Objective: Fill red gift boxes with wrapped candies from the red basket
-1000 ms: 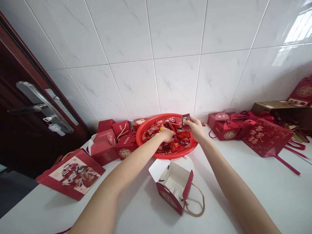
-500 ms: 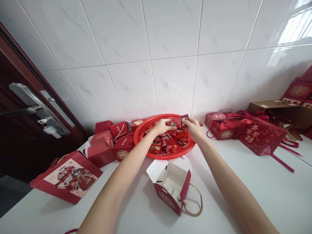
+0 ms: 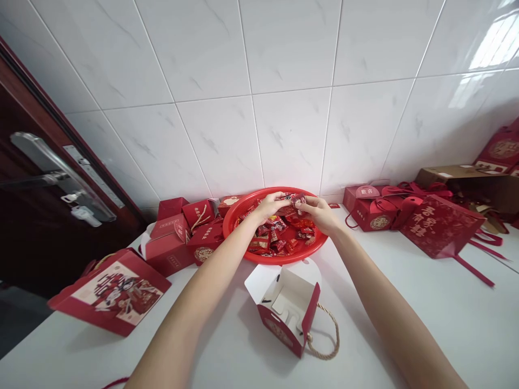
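Note:
A red plastic basket (image 3: 234,237) full of wrapped candies (image 3: 279,237) stands against the wall. Above it my left hand (image 3: 271,206) and my right hand (image 3: 318,212) nearly meet. My right hand pinches a dark red wrapped candy (image 3: 299,200). Closed at the fingertips, my left hand also grips a small candy, partly hidden and close to the other one. In front of the basket an open red gift box (image 3: 279,329) with white insides shows its flaps spread. A rope handle (image 3: 330,337) hangs off its right side.
Closed red boxes (image 3: 170,243) cluster left of the basket, with a picture-printed box (image 3: 117,292) nearer me. On the right are ribboned boxes (image 3: 371,208), a tilted red box (image 3: 441,227) and an open brown carton (image 3: 458,175). A door (image 3: 36,216) borders the left.
My right hand has brought its candy left and slightly down, close to my left hand. The view has shifted slightly; the open box stays where it was.

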`<state>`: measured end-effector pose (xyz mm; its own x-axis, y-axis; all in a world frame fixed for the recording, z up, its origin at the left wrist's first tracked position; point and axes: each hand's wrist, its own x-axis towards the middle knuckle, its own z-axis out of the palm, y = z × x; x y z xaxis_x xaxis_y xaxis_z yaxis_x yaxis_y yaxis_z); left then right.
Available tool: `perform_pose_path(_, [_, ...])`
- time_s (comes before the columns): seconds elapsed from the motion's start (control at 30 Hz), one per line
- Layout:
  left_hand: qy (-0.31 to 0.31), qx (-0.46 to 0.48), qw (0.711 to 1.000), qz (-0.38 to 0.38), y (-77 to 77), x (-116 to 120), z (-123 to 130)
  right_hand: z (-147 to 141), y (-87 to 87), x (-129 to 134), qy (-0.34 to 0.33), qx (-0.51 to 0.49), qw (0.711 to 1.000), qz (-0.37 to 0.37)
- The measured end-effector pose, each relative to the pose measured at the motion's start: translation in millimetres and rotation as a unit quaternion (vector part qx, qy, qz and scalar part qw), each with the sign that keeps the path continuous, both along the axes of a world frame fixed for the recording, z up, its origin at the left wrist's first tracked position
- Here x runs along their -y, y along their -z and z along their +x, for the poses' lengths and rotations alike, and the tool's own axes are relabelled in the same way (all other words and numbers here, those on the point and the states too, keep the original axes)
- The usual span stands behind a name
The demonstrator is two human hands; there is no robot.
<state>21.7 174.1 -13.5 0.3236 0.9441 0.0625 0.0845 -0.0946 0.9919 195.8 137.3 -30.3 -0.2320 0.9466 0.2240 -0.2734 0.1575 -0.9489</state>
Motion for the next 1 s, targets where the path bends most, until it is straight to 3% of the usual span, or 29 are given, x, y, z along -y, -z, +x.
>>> perform_pose_path(0.2, [-0.007,-0.025,0.999,0.04,0.1,-2.5,0.5,0.4,2.0,0.5,0.013,0.047,0.999,0.024])
perform_pose_path(0.47, [-0.025,-0.042,0.996,0.072,1.8,-5.6,-0.4,1.0,-3.5,3.1,-0.025,0.051,0.998,0.01])
perform_pose_path(0.67, [-0.028,-0.029,0.999,0.025,0.6,-5.9,0.6,0.0,-0.4,1.9,-0.002,0.047,0.999,0.009])
perform_pose_path(0.77, [-0.012,-0.168,0.985,0.034,-0.4,-6.9,-6.4,-0.6,0.2,0.4,0.038,0.016,0.999,0.005])
perform_pose_path(0.87, [0.035,-0.341,0.939,0.039,0.8,-6.9,-17.5,-0.7,-0.4,-1.2,0.091,-0.036,0.995,-0.013])
perform_pose_path(1.0, [0.107,-0.442,0.89,0.026,4.4,-4.4,-23.9,-1.4,-1.7,-0.7,0.109,-0.043,0.993,-0.023])
